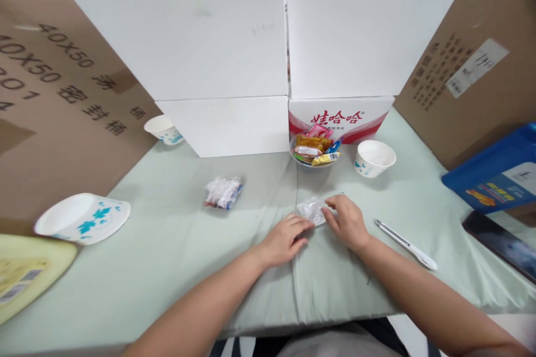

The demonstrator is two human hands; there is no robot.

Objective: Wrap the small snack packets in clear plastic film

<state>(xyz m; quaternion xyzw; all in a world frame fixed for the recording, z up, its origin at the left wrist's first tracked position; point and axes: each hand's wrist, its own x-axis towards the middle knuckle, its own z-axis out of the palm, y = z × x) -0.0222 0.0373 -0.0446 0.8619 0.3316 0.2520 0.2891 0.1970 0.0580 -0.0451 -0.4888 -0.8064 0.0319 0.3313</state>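
Observation:
A crumpled clear plastic packet (310, 210) lies flat on the cloth-covered table (259, 298) between my hands. My left hand (285, 240) rests at its lower left edge, fingertips touching it and thumb spread away. From the right, my right hand (347, 223) reaches over the packet's side, with index finger and thumb apart on it; part of the packet is hidden beneath. To the left lies another small bundle (223, 192), clear plastic over something blue and reddish-brown. Behind the hands, a bowl (315, 165) is heaped with colourful wrapped snacks.
Paper cups (374, 159) (86, 220) (164, 129) stand or tilt around the table. A white utility knife (406, 244) lies right of my right hand, near a dark phone (502, 242) and blue container (494, 170). White boxes (221, 125) and cardboard (464, 67) wall the table. A yellow container (33, 273) is left.

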